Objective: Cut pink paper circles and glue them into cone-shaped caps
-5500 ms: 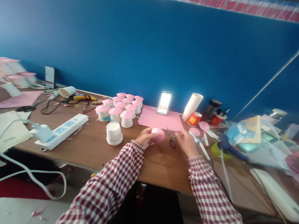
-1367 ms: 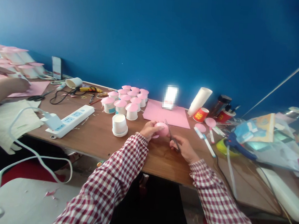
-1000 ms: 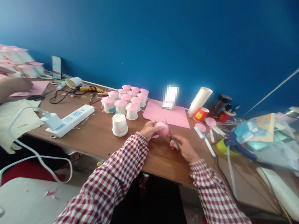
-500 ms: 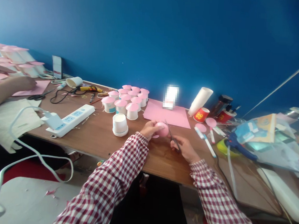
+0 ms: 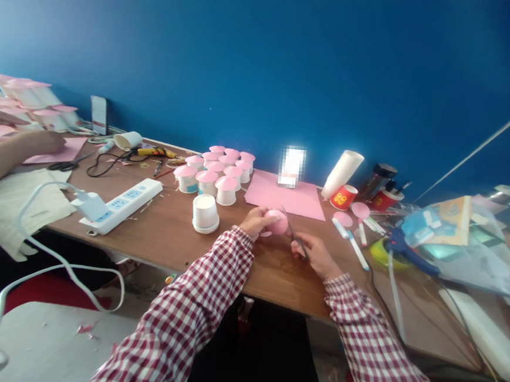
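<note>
My left hand [image 5: 256,222] is closed on a pink paper disc [image 5: 277,222], its thumb lying over the left side. A small pink piece shows just under the disc. In my right hand [image 5: 316,253] is a pair of scissors [image 5: 300,243], whose blades reach up to the disc's right edge; their exact opening is hard to make out. Behind both hands a pink paper sheet [image 5: 261,191] lies flat. To the left, white paper cups [image 5: 225,197] topped with pink discs stand in a cluster, and an upturned stack of plain white cups [image 5: 205,213] stands in front of them.
A white power strip [image 5: 123,207] lies left, with a plug and cable. At far left another person's hand [image 5: 46,145] rests over pink paper. Markers [image 5: 357,250], red cups [image 5: 343,197], a blue glue gun [image 5: 411,250] and plastic bags [image 5: 438,223] crowd the right side.
Almost nothing differs. The disc in my left hand has shifted very slightly against the scissors, and the whole view has moved a few pixels.
</note>
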`<state>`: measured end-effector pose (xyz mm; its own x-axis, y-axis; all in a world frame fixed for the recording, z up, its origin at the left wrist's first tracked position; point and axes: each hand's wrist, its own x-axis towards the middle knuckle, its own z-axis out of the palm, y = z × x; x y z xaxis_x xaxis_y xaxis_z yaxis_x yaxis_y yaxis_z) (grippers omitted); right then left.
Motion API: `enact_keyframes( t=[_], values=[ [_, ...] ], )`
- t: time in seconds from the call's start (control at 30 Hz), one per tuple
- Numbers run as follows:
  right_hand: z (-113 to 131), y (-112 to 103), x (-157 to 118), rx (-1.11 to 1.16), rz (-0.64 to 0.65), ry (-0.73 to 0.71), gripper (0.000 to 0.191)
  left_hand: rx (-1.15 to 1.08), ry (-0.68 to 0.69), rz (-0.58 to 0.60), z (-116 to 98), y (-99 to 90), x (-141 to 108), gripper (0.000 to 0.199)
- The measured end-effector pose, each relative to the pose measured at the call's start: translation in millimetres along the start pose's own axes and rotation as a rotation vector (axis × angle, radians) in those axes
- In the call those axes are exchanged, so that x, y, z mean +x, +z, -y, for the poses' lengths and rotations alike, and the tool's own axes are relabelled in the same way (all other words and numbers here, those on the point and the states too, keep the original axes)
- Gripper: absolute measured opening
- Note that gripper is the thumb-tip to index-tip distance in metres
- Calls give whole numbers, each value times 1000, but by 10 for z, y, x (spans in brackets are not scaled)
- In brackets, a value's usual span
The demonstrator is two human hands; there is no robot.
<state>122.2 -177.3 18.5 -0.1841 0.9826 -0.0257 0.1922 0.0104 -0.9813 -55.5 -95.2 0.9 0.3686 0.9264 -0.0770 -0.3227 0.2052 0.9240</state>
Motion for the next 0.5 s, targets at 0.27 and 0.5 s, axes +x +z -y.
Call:
enact_keyframes(
  t=[0.27,0.5],
  values=[
    [18,11,-5,-18,2,-13,44,-9,-1,-17,3,-3,0,46],
    [-71,-8,36,55,4,-3,43,11,-42,-39,-79,48,-66,48]
  ],
)
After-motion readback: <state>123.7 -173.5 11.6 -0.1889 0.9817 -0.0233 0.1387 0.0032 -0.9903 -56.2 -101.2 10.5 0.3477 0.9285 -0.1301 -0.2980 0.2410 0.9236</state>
